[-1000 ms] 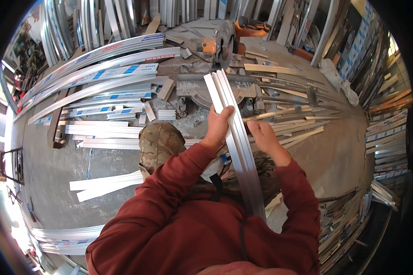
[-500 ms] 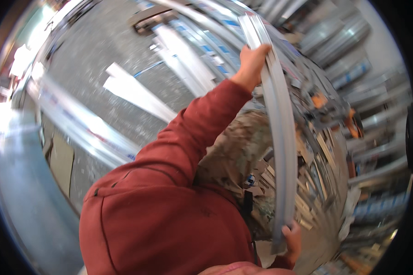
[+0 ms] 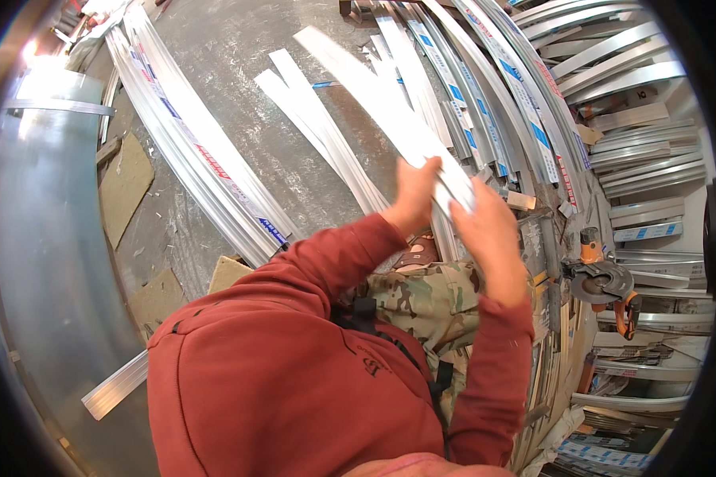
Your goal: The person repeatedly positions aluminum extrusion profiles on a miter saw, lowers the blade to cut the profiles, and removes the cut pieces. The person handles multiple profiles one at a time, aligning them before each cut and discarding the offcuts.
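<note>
A long silver metal profile [image 3: 374, 103] slants up and to the left in front of me, its near end between my two hands. My left hand [image 3: 415, 195] is closed on its left side near that end. Just to the right, my right hand [image 3: 489, 230] grips the same end, its fingers slightly blurred. Beneath the raised profile, more pale metal profiles [image 3: 326, 135] lie on the grey floor. My camouflage-clad knee [image 3: 422, 306] is below my hands.
Wrapped metal profiles [image 3: 191, 155] lie in a bundle on the left, beside a smooth metal sheet [image 3: 44, 238]. More profiles with blue labels [image 3: 453, 87] lie ahead. An orange and black power tool with a round guard [image 3: 601, 278] is at right, near stacked profiles [image 3: 648, 159].
The profile has swung from upright at my right to slanting up-left ahead. My right hand has come up beside my left, which is now lower. The view has turned too.
</note>
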A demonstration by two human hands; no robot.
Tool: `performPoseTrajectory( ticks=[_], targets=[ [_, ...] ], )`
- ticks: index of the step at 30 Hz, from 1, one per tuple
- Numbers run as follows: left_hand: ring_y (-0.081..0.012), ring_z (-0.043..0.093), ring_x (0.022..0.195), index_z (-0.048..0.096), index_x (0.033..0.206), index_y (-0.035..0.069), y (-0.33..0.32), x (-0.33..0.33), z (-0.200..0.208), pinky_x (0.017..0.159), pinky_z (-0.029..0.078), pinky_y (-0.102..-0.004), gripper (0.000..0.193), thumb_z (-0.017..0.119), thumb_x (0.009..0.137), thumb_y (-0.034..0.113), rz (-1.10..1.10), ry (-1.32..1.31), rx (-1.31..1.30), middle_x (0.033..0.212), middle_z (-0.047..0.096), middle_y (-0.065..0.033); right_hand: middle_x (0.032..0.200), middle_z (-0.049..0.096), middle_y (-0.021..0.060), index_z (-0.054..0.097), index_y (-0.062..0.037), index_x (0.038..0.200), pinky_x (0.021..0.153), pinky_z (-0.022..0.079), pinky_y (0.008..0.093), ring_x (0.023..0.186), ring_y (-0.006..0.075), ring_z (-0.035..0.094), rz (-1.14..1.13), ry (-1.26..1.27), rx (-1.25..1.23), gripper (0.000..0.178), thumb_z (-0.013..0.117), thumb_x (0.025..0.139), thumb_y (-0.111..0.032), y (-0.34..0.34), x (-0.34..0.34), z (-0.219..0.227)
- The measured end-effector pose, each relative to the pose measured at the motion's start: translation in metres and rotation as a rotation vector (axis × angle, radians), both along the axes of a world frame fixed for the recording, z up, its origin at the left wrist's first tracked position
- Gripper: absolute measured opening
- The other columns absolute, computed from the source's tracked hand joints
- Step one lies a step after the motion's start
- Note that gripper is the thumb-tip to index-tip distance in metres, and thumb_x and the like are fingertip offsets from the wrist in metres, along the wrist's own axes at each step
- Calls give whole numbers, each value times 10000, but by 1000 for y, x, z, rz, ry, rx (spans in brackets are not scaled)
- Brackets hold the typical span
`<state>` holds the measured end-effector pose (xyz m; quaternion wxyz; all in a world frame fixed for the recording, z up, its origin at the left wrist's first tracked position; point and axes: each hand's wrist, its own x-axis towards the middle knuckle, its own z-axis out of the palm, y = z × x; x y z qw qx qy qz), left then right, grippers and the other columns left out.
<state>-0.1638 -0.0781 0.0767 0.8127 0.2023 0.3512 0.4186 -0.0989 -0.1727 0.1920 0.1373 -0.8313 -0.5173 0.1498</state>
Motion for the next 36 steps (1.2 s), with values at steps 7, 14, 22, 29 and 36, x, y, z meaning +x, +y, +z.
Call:
performPoseTrajectory(
  ticks=[7, 14, 22, 29, 36],
  targets=[
    [-201, 579, 731, 522, 1030, -77, 115, -131, -190, 650, 496, -356, 367, 703, 756, 89, 188, 418, -55, 901, 599, -125, 1060, 686, 147, 673, -27, 1087, 926, 428, 425, 1034, 321, 616, 130, -94, 152, 334, 680, 842, -253, -14, -21, -22],
    [-362, 554, 1171, 461, 1289, -90, 93, -231, -348, 994, 445, -427, 667, 742, 731, 145, 44, 1449, -57, 1251, 547, -280, 1044, 685, 139, 684, -18, 1031, 960, 423, 411, 1027, 317, 611, -148, -54, 280, 240, 688, 808, -108, -101, 6, 5],
    [-328, 586, 1133, 476, 1335, 11, 50, -54, -288, 993, 466, -410, 618, 735, 791, 148, -284, 1056, 767, 1213, 612, -189, 1086, 680, 146, 663, 43, 1027, 943, 466, 371, 1023, 278, 629, -517, -116, 501, 172, 564, 891, 5, -192, 19, -9],
    [-253, 621, 927, 462, 1227, -137, -7, 108, -344, 789, 520, -384, 703, 821, 742, 225, -409, 876, 78, 1122, 615, -214, 1063, 684, 129, 662, 46, 1054, 907, 476, 324, 992, 215, 632, -1001, 2, 381, 183, 531, 937, -5, -269, -2, -50],
    [-253, 633, 796, 596, 1175, -70, -16, 117, -286, 710, 524, -412, 418, 721, 793, 46, -621, 561, -218, 1006, 666, -161, 911, 685, 97, 675, 55, 1015, 764, 502, 296, 819, 164, 625, -1198, 90, 312, 182, 579, 927, -72, -301, -25, -98]
  ],
)
